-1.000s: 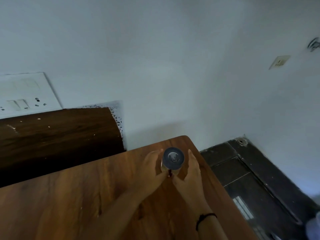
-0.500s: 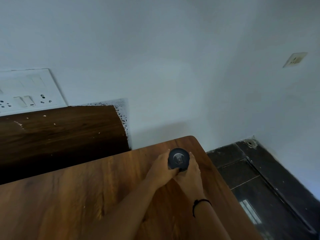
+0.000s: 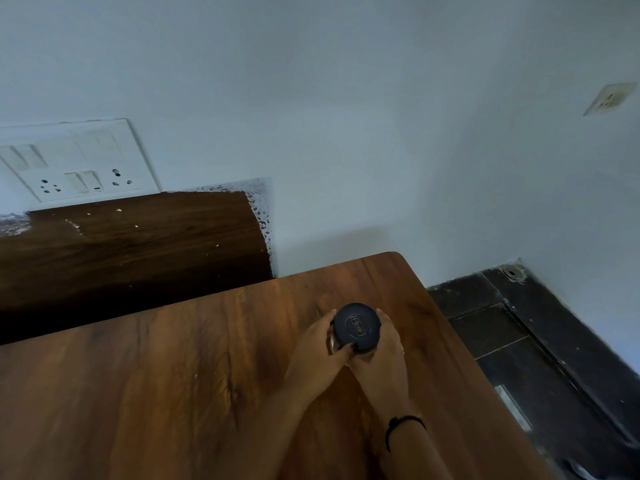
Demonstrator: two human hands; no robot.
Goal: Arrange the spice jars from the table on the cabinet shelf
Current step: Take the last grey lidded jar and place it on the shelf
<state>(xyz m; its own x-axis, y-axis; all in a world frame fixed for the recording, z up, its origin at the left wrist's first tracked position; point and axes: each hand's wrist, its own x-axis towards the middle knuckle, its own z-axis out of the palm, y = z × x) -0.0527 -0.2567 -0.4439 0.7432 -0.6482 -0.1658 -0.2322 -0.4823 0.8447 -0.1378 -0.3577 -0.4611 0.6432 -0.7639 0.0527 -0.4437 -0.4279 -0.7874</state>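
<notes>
A spice jar with a round black lid stands upright near the far right corner of the brown wooden table; I see it from above, so its body is mostly hidden. My left hand wraps its left side and my right hand wraps its right side, fingers meeting in front of the jar. A black band circles my right wrist. No cabinet shelf is in view.
A darker wooden panel sits behind the table against the white wall, below a white switchboard. The table's right edge drops to a dark tiled floor. A small socket is on the right wall.
Both hands have closed in tighter around the jar. The view has shifted so the jar and hands sit a little further right and lower.
</notes>
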